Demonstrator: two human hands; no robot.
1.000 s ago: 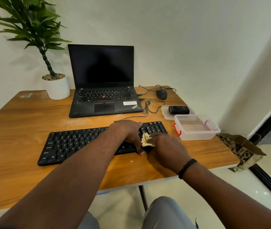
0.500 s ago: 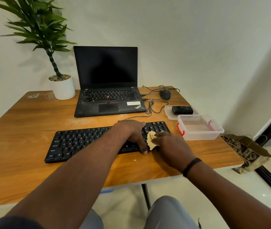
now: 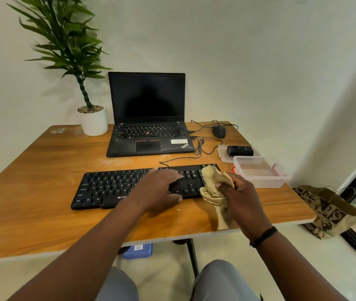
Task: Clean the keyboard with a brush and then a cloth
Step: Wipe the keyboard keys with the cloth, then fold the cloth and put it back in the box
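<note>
A black keyboard lies across the middle of the wooden table. My left hand rests on its right half, fingers over the keys and thumb at the front edge. A bunched beige cloth covers the keyboard's right end. My right hand grips that cloth, and its tail hangs down toward the table's front edge. No brush is in view.
An open black laptop stands behind the keyboard, a potted plant to its left. A mouse and cables lie at the back right. A clear plastic box and a lid with a black device sit right of the keyboard. A paper bag stands on the floor.
My right hand has lifted and drawn the cloth to the keyboard's right end, so more of the cloth shows. The left hand stays on the keyboard.
</note>
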